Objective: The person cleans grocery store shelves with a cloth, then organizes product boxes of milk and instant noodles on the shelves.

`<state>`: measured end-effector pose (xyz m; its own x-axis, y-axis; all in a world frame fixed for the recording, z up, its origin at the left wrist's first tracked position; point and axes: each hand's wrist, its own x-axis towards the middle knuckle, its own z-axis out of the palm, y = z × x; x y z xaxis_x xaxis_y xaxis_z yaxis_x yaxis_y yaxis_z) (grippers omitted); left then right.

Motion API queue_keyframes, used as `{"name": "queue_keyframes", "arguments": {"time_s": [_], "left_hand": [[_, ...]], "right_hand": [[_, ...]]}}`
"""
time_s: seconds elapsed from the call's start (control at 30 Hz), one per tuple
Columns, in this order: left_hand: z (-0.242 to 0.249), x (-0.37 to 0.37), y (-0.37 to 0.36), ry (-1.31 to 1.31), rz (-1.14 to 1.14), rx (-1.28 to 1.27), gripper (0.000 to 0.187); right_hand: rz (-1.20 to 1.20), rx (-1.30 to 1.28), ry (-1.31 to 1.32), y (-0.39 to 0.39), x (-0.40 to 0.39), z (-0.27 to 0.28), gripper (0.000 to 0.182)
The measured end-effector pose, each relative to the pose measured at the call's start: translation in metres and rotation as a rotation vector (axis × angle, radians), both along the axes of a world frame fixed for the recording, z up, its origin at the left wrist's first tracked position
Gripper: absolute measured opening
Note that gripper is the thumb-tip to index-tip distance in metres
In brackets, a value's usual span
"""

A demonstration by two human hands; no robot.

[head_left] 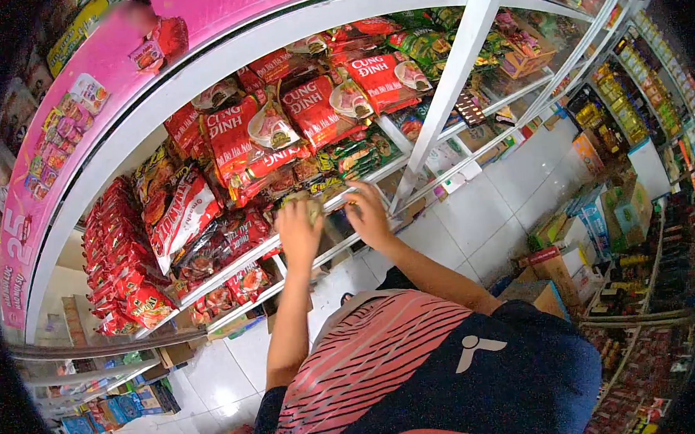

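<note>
My left hand (299, 226) is at the front rail (267, 249) of the shelf, its fingers curled over a small greenish-brown thing (314, 209) too blurred to name. My right hand (369, 216) is just to the right at the same rail, fingers bent and slightly apart, with nothing visible in them. Beyond my hands lie large red noodle packs (253, 139) marked "Cung Đình". Smaller green-and-red packets (360, 155) sit between those packs and the rail. To the left rests a red-and-white noodle pack (186, 214), tilted on other packets.
A row of small red packets (121, 252) fills the shelf's left end. A white upright post (454, 74) rises to the right of my hands. Green packs (421, 48) lie at the back. Cardboard boxes (566, 272) stand on the tiled floor (473, 210) at right, beside stocked shelves.
</note>
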<state>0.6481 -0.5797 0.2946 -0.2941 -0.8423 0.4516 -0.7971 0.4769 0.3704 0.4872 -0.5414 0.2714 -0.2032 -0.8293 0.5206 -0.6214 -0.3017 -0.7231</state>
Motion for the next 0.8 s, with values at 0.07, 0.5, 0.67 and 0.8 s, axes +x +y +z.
{"name": "queue_keyframes", "arguments": {"time_s": [0.07,0.5,0.67,0.8], "left_hand": [[0.0,0.039,0.001,0.021,0.049,-0.04,0.039],[-0.001,0.026,-0.006,0.022,0.283,-0.077,0.042],[0.008,-0.04,-0.028,-0.039,0.247,0.008,0.034],[0.002,0.023,-0.021,-0.055,0.231,-0.085,0.033]], "right_hand": [[0.13,0.013,0.021,-0.018,0.01,0.008,0.028],[-0.079,-0.055,0.381,-0.038,0.046,-0.003,0.028],[0.008,-0.018,0.499,-0.038,0.024,-0.011,0.036],[0.152,-0.021,0.537,-0.029,0.011,0.0,0.039]]}}
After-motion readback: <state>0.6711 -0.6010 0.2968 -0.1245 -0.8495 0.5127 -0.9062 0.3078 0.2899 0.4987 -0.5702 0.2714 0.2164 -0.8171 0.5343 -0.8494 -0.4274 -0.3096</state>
